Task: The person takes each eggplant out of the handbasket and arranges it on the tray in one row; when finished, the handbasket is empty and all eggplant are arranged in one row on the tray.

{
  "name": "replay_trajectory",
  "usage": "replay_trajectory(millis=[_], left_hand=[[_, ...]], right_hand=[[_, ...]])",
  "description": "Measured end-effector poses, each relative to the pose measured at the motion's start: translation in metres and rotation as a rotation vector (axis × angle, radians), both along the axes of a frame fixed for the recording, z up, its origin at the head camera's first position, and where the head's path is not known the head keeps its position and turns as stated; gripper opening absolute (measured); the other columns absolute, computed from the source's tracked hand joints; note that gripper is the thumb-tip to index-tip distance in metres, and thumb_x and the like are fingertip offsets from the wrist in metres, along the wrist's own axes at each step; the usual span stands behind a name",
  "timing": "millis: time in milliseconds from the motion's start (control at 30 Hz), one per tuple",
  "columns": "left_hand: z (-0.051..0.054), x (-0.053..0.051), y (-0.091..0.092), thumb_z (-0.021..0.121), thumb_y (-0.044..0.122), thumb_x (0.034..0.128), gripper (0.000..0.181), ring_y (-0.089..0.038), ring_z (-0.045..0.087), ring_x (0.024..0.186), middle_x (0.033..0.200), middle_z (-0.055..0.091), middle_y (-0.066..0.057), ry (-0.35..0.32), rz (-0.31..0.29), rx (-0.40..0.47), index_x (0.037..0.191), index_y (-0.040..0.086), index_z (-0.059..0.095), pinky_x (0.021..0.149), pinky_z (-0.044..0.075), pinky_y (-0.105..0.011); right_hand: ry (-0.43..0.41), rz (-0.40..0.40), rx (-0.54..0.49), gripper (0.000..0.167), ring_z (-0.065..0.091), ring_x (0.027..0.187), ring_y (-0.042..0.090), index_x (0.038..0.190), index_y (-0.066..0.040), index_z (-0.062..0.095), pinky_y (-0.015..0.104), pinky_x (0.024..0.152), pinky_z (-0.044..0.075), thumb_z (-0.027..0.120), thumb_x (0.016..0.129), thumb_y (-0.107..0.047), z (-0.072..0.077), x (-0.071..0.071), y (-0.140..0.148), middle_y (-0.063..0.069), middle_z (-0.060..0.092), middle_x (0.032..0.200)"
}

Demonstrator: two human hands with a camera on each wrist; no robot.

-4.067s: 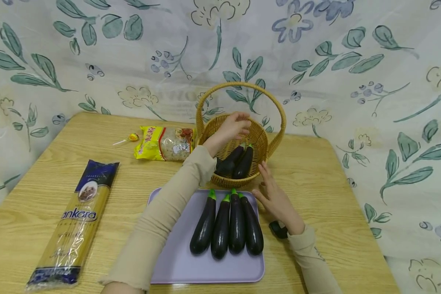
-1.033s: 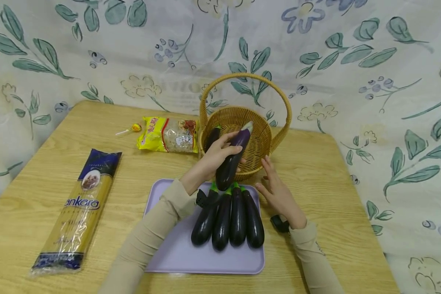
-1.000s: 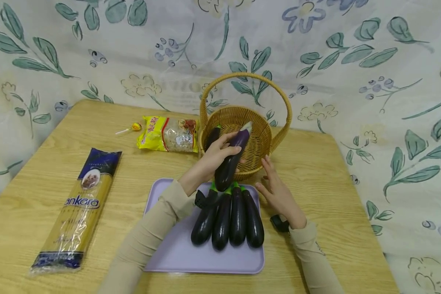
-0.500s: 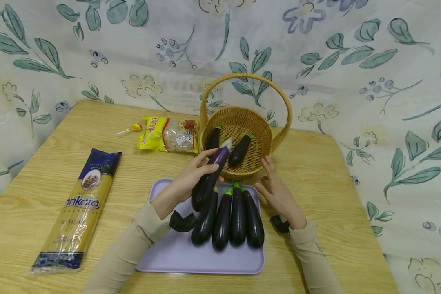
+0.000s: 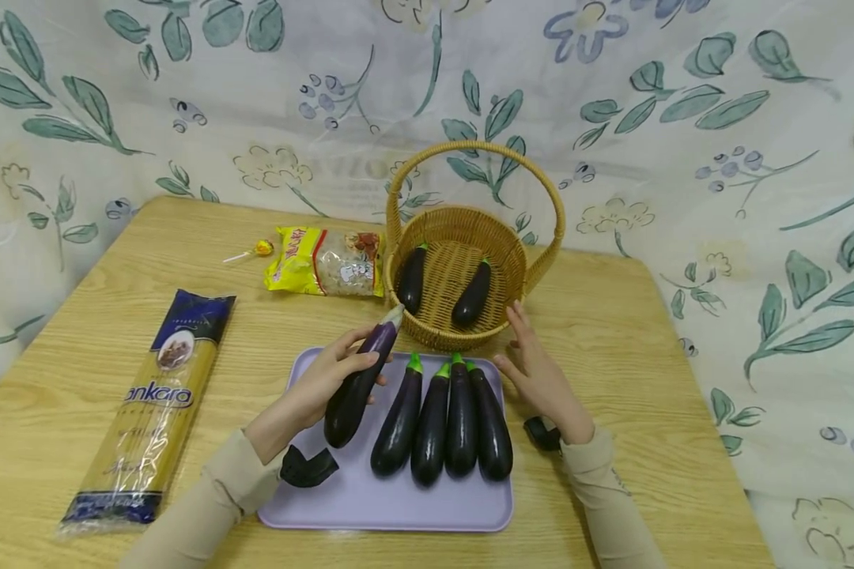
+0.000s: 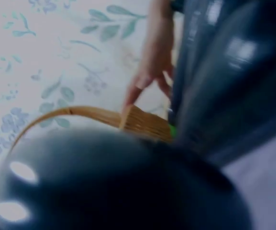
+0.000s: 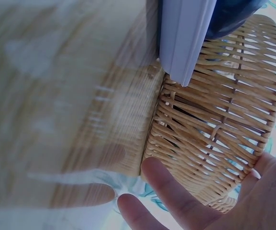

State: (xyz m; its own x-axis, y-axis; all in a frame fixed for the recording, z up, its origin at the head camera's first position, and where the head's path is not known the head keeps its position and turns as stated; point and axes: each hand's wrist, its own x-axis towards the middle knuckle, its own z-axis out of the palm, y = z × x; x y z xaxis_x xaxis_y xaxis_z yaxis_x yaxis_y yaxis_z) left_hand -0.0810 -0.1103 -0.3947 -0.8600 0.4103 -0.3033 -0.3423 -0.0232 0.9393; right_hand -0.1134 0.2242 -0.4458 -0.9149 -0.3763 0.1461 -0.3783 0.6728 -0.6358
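Observation:
My left hand (image 5: 327,378) grips a dark purple eggplant (image 5: 359,387) over the left part of the lilac tray (image 5: 398,506). Its pale stem end points up toward the basket; in the left wrist view this eggplant (image 6: 104,177) fills the lower part. Several more eggplants (image 5: 444,427) lie side by side on the tray, green stems toward the basket. Inside the wicker basket (image 5: 451,336) are two eggplants, one at the left wall (image 5: 413,280) and one at the right (image 5: 472,296). My right hand (image 5: 541,379) touches the basket's right front side with fairly straight fingers, also seen in the right wrist view.
Left on the table (image 5: 256,332) lies a spaghetti pack (image 5: 156,403). A yellow snack bag (image 5: 327,261) sits against the basket's left side, with a lollipop (image 5: 256,248) beyond it. The basket's tall handle (image 5: 477,146) arches above it. A floral cloth (image 5: 221,103) hangs behind.
Reaching into the basket earlier, my left hand has since lifted an eggplant out and carried it left and toward me, over the tray. My right hand has stayed at the basket.

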Motion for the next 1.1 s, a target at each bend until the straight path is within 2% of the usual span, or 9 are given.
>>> replay_trajectory(millis=[133, 267, 433, 600, 700, 800, 933, 1100], left_hand=[[-0.008, 0.002, -0.005, 0.048, 0.02, 0.0998, 0.063, -0.016, 0.063, 0.097, 0.142, 0.044, -0.032, -0.02, 0.022, -0.07, 0.152, 0.003, 0.019, 0.074, 0.056, -0.03], [-0.016, 0.002, -0.004, 0.05, 0.02, 0.0998, 0.063, -0.022, 0.058, 0.105, 0.145, 0.039, -0.031, -0.031, 0.041, -0.12, 0.153, 0.004, 0.019, 0.078, 0.053, -0.028], [-0.024, 0.003, 0.002, 0.051, 0.02, 0.1002, 0.062, -0.021, 0.056, 0.106, 0.143, 0.04, -0.032, 0.005, 0.046, -0.196, 0.152, 0.001, 0.021, 0.082, 0.046, -0.024], [-0.03, 0.006, 0.007, 0.048, 0.016, 0.1015, 0.061, -0.02, 0.057, 0.103, 0.142, 0.042, -0.034, 0.0, 0.03, -0.202, 0.151, -0.002, 0.019, 0.083, 0.046, -0.024], [-0.031, 0.008, 0.01, 0.047, 0.016, 0.1016, 0.06, -0.021, 0.058, 0.104, 0.141, 0.042, -0.035, 0.003, 0.03, -0.207, 0.151, -0.004, 0.019, 0.084, 0.046, -0.025], [-0.031, 0.01, 0.014, 0.047, 0.015, 0.1017, 0.059, -0.028, 0.057, 0.112, 0.143, 0.04, -0.035, 0.005, 0.027, -0.213, 0.15, -0.004, 0.019, 0.092, 0.045, -0.031], [-0.03, 0.015, 0.016, 0.044, 0.012, 0.1022, 0.058, -0.039, 0.049, 0.125, 0.146, 0.035, -0.037, 0.026, 0.019, -0.241, 0.151, -0.005, 0.017, 0.102, 0.04, -0.042], [-0.029, 0.021, 0.017, 0.042, 0.006, 0.1017, 0.057, -0.042, 0.047, 0.126, 0.142, 0.037, -0.038, 0.061, 0.015, -0.274, 0.151, -0.004, 0.016, 0.099, 0.042, -0.041]], right_hand=[[-0.007, 0.005, -0.004, 0.076, 0.054, 0.122, 0.041, 0.156, -0.009, 0.011, 0.056, 0.096, 0.046, 0.057, 0.098, -0.025, 0.001, 0.0, 0.0, 0.012, 0.0, 0.164], [-0.012, 0.012, -0.009, 0.076, 0.052, 0.124, 0.04, 0.157, -0.011, 0.009, 0.054, 0.097, 0.046, 0.056, 0.098, -0.026, 0.001, 0.0, 0.0, 0.013, 0.0, 0.164], [-0.011, -0.002, 0.002, 0.076, 0.053, 0.123, 0.04, 0.157, -0.013, 0.009, 0.054, 0.096, 0.047, 0.056, 0.099, -0.026, 0.003, 0.0, 0.0, 0.011, 0.0, 0.165], [-0.027, -0.009, 0.011, 0.076, 0.054, 0.122, 0.041, 0.157, -0.013, 0.009, 0.056, 0.094, 0.047, 0.056, 0.099, -0.026, 0.005, 0.0, 0.0, 0.009, 0.0, 0.165], [-0.027, -0.013, 0.022, 0.076, 0.054, 0.122, 0.041, 0.157, -0.014, 0.009, 0.056, 0.093, 0.048, 0.056, 0.099, -0.027, 0.005, 0.0, 0.001, 0.009, 0.0, 0.165], [-0.025, -0.015, 0.015, 0.076, 0.054, 0.122, 0.041, 0.157, -0.012, 0.01, 0.056, 0.094, 0.047, 0.056, 0.099, -0.025, 0.005, 0.0, 0.001, 0.009, 0.0, 0.165], [-0.022, -0.011, 0.01, 0.075, 0.054, 0.122, 0.041, 0.157, -0.011, 0.01, 0.056, 0.094, 0.047, 0.056, 0.099, -0.026, 0.003, 0.0, 0.001, 0.009, 0.001, 0.165], [-0.013, -0.016, 0.023, 0.074, 0.055, 0.121, 0.041, 0.157, -0.013, 0.01, 0.056, 0.092, 0.048, 0.054, 0.099, -0.028, 0.001, -0.001, 0.002, 0.008, 0.001, 0.165]])
